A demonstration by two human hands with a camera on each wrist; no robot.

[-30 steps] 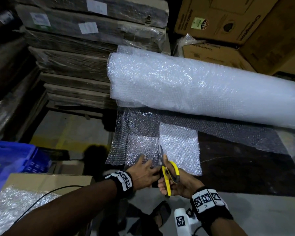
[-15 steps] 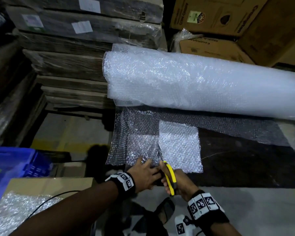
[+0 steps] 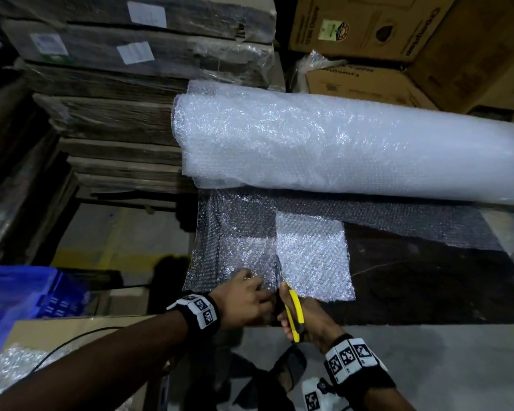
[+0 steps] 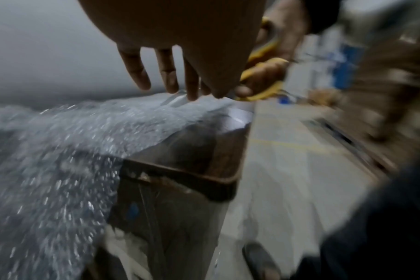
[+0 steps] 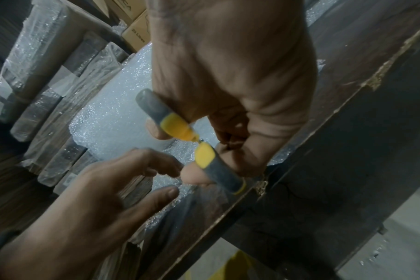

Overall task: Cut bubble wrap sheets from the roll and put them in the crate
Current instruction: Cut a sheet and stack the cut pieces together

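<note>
A big bubble wrap roll (image 3: 339, 149) lies across the back of the dark table (image 3: 428, 280). Its unrolled sheet (image 3: 238, 241) reaches the table's near left corner, with a brighter strip (image 3: 312, 256) to the right of a cut line. My right hand (image 3: 306, 318) grips yellow-handled scissors (image 3: 294, 310) at the sheet's near edge, blades pointing along the cut. Just left of the blades, my left hand (image 3: 244, 298) rests with straight fingers (image 4: 168, 79) on the sheet. The right wrist view shows the scissors' handles (image 5: 175, 128) in my fingers. A blue crate (image 3: 15, 295) stands at the far left.
Wrapped stacks of flat cardboard (image 3: 131, 84) stand behind the table's left end, brown cartons (image 3: 368, 28) at the back right. A cardboard box (image 3: 57, 330) holding bubble wrap sits at the lower left beside the crate. Grey floor lies in front of the table.
The scissors' handles, spread a second ago, have come together and the blades sit a little further into the sheet. My left hand has stayed on the wrap beside them.
</note>
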